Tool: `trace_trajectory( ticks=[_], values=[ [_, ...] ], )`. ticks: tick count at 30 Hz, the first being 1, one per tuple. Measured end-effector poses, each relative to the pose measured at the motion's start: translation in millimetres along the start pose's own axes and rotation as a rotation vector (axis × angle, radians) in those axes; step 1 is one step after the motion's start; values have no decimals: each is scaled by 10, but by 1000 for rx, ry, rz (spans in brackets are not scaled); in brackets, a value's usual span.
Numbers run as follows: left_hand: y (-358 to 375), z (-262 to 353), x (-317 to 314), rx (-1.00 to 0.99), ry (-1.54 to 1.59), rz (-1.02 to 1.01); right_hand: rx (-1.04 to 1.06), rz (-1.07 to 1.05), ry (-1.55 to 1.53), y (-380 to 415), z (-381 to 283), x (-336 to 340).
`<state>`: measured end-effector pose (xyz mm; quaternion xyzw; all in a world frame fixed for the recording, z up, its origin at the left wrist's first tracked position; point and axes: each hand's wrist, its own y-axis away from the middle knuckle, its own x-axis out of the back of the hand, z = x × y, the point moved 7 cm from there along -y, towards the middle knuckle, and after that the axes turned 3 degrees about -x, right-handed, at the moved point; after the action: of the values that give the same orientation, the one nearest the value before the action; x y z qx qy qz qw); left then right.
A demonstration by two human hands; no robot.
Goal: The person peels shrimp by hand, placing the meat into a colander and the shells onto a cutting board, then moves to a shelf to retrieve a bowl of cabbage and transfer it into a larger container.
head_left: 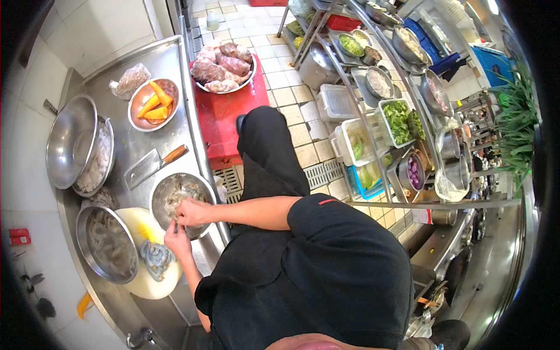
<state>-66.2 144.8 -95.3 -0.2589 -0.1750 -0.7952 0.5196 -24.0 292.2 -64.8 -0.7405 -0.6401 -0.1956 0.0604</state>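
My left hand (178, 239) and my right hand (195, 212) meet fingertip to fingertip over the near rim of a metal colander (208, 189). Both are closed in a pinch on what looks like a shrimp, mostly hidden by the fingers. Greyish shrimp (182, 192) lie inside the colander. Beside it, a pale round cutting board (140, 286) carries a bluish-grey pile of shrimp (156, 259). A steel bowl (130, 269) of grey shrimp rests partly on the board's left side.
A cleaver (146, 167) lies beyond the colander. Farther along the steel counter (166, 55) are a bowl of carrots (156, 105), a plastic bag (129, 80) and stacked steel bowls (73, 140). A meat-filled basin (221, 70) sits on a red surface (219, 122); food racks (364, 93) stand right.
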Motion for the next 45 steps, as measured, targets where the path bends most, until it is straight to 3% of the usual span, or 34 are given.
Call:
trace_trajectory(
  ticks=[4, 6, 7, 10, 17, 22, 27, 31, 34, 41, 45],
  values=[
    [31, 7, -73, 54, -119, -190, 143, 33, 129, 44, -49, 38],
    [63, 324, -41, 148, -118, -259, 79, -13, 133, -10, 149, -81],
    [67, 138, -97, 157, 129, -140, 74, -8, 119, -5, 116, -61],
    [3, 69, -156, 81, 27, -126, 11, -21, -36, 50, 101, -9],
    [63, 273, -153, 58, 22, -165, 102, 31, 146, 82, 122, -6],
    [113, 483, -87, -21, 3, -100, -28, -82, 77, 126, 93, -24],
    [75, 166, -250, 3, 35, -157, 7, -21, 219, 138, 105, -16],
    [106, 284, -308, 20, 143, -191, -36, -100, 97, 171, 104, 45],
    [96, 311, -381, 36, 236, -240, -37, -24, 132, 186, 127, 110],
    [69, 297, -481, 104, 521, -291, -116, -20, -101, 296, -1, 360],
    [53, 278, -466, 58, 389, -356, 61, 154, 239, 344, -142, 514]
  ],
)
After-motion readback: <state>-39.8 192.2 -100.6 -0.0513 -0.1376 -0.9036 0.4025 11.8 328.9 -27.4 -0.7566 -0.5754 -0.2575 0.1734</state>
